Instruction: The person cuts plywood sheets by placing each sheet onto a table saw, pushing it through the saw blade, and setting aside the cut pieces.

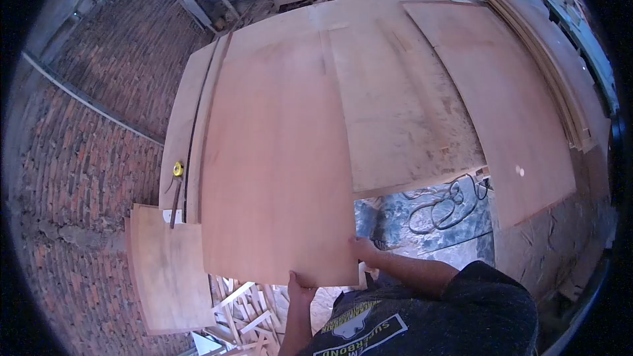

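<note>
A long reddish plywood sheet point(277, 158) lies lengthwise on a stack of other sheets, its near end sticking out past the edge toward me. My left hand point(300, 285) grips its near edge from below. My right hand point(364, 248) holds the near right corner, fingers curled on the edge. Both forearms reach up from my dark printed shirt point(422, 316).
A yellow tape measure point(177, 169) and a dark tool point(175, 204) rest on the left board. A smaller plywood piece point(168, 270) sits lower left. More sheets point(501, 92) lie to the right. Cables point(442, 204) coil on the floor; wood offcuts point(247, 310) lie below. Brick floor left.
</note>
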The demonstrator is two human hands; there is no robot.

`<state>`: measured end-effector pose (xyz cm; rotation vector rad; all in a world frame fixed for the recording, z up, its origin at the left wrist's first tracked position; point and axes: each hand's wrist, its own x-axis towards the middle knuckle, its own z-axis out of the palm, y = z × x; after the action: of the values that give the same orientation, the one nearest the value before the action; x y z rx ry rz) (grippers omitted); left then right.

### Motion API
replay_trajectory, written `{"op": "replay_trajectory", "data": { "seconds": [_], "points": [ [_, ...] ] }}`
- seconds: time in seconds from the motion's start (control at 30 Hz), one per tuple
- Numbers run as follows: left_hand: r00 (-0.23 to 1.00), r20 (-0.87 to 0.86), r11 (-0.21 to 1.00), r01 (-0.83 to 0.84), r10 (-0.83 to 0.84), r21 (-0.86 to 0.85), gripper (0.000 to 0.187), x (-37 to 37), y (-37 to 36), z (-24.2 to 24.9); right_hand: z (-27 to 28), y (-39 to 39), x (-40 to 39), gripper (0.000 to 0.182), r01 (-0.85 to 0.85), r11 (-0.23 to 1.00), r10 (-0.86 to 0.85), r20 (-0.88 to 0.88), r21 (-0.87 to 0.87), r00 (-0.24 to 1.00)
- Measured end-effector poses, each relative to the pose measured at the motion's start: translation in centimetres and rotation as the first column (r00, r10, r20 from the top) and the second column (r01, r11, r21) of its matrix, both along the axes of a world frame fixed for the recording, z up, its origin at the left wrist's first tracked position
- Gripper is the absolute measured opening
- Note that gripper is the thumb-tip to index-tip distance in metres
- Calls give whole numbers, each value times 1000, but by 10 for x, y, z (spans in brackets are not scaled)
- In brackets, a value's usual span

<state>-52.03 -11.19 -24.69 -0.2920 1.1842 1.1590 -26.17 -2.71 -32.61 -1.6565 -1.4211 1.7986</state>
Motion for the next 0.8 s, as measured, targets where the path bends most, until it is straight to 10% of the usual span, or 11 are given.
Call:
{"op": "replay_trajectory", "data": {
  "seconds": [0.1, 0.23, 0.37, 0.57, 0.67, 0.7, 0.77, 0.8],
  "points": [
    [1000, 19, 1000, 2, -2, 2, 56, -2, 26, -13, 24, 36, 0, 57, 201, 932, -211, -1, -301, 977],
    [997, 68, 1000, -27, 27, 0, 56, 6, 67, -10, -160, 51, -1, 60, 157, 890, -85, -182, 429, 980],
    [993, 102, 986, 36, -53, 165, 59, -3, 93, -45, -70, 98, 2, 62, 171, 981, -172, 8, 88, 985],
    [975, 38, 951, 223, -220, -215, 59, -2, 110, 0, 64, 118, 4, 66, 412, 869, -425, 12, -272, 905],
    [505, -66, 503, 825, -861, -258, 52, -31, 98, 63, 48, 110, 12, 62, 404, 892, -405, 38, -204, 913],
    [197, -386, 318, 906, -901, -281, 48, -53, 101, 51, 56, 102, 9, 61, 387, 922, -384, 151, 6, 911],
    [-434, -773, -17, 876, -464, -482, 41, -95, 96, 6, 85, 70, 11, 62, 241, 891, -394, 391, 384, 832],
    [-463, -835, 271, 798, -298, -539, 38, -95, 101, 33, 94, 53, 10, 63, 156, 857, -382, 402, 492, 832]
  ]
}}
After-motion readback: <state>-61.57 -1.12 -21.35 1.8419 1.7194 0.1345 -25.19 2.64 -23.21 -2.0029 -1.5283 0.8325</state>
